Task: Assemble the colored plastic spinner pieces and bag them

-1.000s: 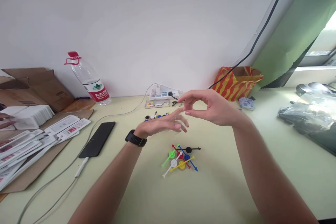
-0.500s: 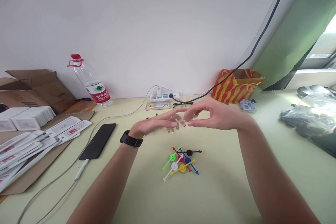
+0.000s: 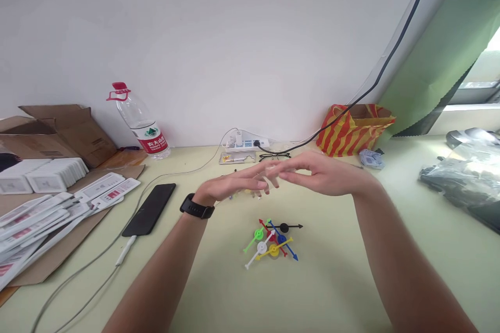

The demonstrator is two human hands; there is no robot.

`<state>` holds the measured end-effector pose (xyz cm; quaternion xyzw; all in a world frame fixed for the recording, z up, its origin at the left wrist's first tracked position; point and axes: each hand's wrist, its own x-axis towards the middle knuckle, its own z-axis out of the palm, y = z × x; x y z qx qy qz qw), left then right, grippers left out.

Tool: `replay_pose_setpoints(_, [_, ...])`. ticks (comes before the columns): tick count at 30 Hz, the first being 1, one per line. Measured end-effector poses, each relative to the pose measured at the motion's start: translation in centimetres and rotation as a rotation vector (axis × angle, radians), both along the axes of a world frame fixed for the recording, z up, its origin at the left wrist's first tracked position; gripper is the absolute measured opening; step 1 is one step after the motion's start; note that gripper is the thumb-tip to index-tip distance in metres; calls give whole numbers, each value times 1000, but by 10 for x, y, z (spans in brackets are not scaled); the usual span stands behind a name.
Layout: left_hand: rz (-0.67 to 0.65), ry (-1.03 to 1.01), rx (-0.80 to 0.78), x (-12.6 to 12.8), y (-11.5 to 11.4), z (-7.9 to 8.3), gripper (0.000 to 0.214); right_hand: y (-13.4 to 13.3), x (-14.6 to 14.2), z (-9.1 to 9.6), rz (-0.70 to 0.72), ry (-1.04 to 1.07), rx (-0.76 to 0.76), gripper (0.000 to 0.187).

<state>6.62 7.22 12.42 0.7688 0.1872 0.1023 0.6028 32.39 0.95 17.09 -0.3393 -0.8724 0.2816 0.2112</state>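
My left hand (image 3: 230, 186), with a black watch on its wrist, is raised over the table with the fingers stretched out flat. From the other side my right hand (image 3: 324, 173) reaches in, fingers extended and thumb below them. The fingertips overlap and look smeared; I see no clear object in either hand. Below and nearer to me lies a loose pile of plastic arrow spinners: green (image 3: 259, 234), white (image 3: 261, 247), yellow (image 3: 274, 250), red (image 3: 271, 235), blue (image 3: 282, 239) and black (image 3: 284, 228). Small coloured pieces behind my left hand are mostly hidden.
At left are a phone (image 3: 150, 209) on a cable, white tags (image 3: 35, 221), a cardboard box (image 3: 74, 132) and a water bottle (image 3: 152, 138). A power strip (image 3: 246, 144) and glasses (image 3: 274, 155) lie by the wall. At right stand a striped bag (image 3: 351, 132) and a clear plastic bag (image 3: 464, 171).
My right hand's fingers have straightened and slid left over my left fingertips, narrowing the gap to its thumb. The spinners stay put; the whole view has shifted slightly.
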Motion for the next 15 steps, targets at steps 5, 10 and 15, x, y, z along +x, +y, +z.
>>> replay_pose_setpoints(5, [10, -33, -34, -1, -3, 3, 70, 1, 2, 0, -66, 49, 52, 32])
replay_pose_setpoints(10, [-20, 6, -19, 2, -9, 10, 65, -6, -2, 7, 128, 36, -71, 32])
replay_pose_setpoints(15, [-100, -7, -42, 11, -16, 14, 67, -10, -10, 12, 268, -5, -100, 39])
